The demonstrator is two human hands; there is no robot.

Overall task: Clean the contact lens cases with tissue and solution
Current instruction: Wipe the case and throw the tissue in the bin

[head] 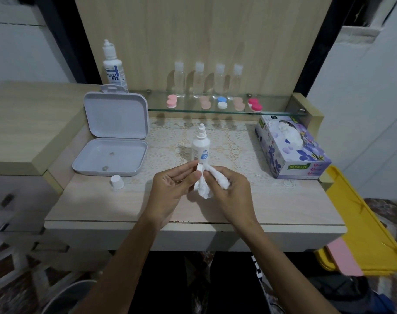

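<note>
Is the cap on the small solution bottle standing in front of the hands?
No: the small solution bottle shows a bare nozzle, and a white cap lies apart on the table.

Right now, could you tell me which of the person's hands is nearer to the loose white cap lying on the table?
Left. The left hand is just right of the white cap; the right hand, holding the tissue, lies farther right, beyond it.

Tissue (204, 189) hides most of what may be a white lens case (199, 168).
</note>
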